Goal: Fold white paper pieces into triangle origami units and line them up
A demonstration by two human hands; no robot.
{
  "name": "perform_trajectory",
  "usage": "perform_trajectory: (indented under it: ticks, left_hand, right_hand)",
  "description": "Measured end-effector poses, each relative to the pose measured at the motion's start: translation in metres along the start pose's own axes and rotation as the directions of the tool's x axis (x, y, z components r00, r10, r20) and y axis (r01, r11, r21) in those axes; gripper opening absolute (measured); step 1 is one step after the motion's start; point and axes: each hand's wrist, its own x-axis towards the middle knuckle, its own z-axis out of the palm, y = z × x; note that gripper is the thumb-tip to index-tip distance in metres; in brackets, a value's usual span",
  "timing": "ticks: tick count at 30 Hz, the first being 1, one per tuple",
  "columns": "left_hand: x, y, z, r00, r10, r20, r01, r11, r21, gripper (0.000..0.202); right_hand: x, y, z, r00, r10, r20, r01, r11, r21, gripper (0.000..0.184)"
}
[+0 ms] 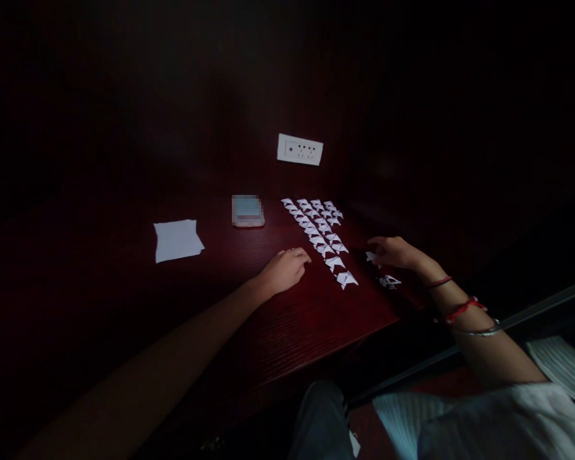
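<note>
On the dark red table, small folded white paper pieces (323, 248) lie in slanting rows. My left hand (286, 269) rests palm down left of these rows, its fingers loosely bent and a ring on one of them. It holds nothing that I can see. Right of the rows, my right hand (393, 253) is at another folded paper piece (370, 257), its fingers closed about it and partly hiding it. Just below this hand lies a small cluster of folded paper (390, 282).
A stack of white paper sheets (177, 241) lies at the left. A phone-like flat object (248, 211), its face blurred out, is near the back. A white socket panel (299, 149) is on the wall behind. The table's front edge (335, 348) runs above my legs.
</note>
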Motion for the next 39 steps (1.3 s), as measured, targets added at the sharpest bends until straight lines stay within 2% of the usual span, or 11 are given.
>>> perform_trajectory:
  ticks: [6, 8, 12, 14, 17, 24, 29, 32, 34, 39]
  left_hand:
    - [-0.001, 0.001, -0.002, 1.000, 0.007, 0.000, -0.007, 1.000, 0.007, 0.026]
    - [-0.001, 0.002, -0.003, 1.000, 0.003, 0.002, -0.003, 1.000, 0.004, 0.026]
    - [0.000, 0.002, -0.002, 1.000, -0.001, 0.004, 0.001, 1.000, 0.006, 0.025]
    - [0.000, 0.002, -0.002, 1.000, 0.003, 0.000, -0.003, 1.000, 0.004, 0.025]
    - [-0.001, 0.002, -0.002, 1.000, 0.005, -0.005, -0.005, 1.000, -0.001, 0.025]
    - [0.000, -0.001, 0.001, 1.000, 0.009, 0.000, -0.009, 1.000, 0.007, 0.026]
    - [0.000, -0.003, 0.003, 1.000, 0.019, -0.019, -0.019, 1.000, 0.000, 0.026]
    - [0.000, -0.003, 0.003, 0.999, 0.026, -0.029, -0.026, 1.000, -0.006, 0.026]
    - [0.000, -0.002, 0.003, 0.999, 0.028, -0.030, -0.028, 1.000, -0.009, 0.026]
    - [0.001, -0.001, 0.001, 1.000, 0.014, -0.019, -0.015, 1.000, -0.023, 0.027]
  right_hand:
    - [0.008, -0.019, 0.003, 0.993, -0.070, -0.094, 0.074, 0.996, 0.042, 0.048]
    - [0.002, -0.020, 0.009, 0.982, -0.057, -0.181, 0.067, 0.997, 0.048, 0.044]
    - [-0.023, -0.012, 0.030, 0.938, -0.023, -0.346, 0.047, 0.997, 0.061, 0.030]
    - [-0.035, -0.007, 0.041, 0.905, -0.005, -0.425, 0.039, 0.997, 0.071, 0.028]
    - [-0.044, -0.004, 0.051, 0.879, -0.002, -0.476, 0.046, 0.996, 0.080, 0.028]
    - [-0.040, -0.004, 0.047, 0.808, -0.015, -0.589, 0.078, 0.994, 0.081, 0.028]
    - [-0.024, -0.012, 0.035, 0.867, -0.123, -0.483, 0.175, 0.982, 0.065, 0.031]
    - [-0.008, -0.021, 0.029, 0.907, -0.279, -0.314, 0.307, 0.951, 0.040, 0.027]
    - [0.002, -0.025, 0.025, 0.909, -0.364, -0.204, 0.374, 0.927, 0.011, 0.025]
    - [0.022, -0.030, 0.019, 0.893, -0.441, -0.091, 0.437, 0.898, -0.055, 0.024]
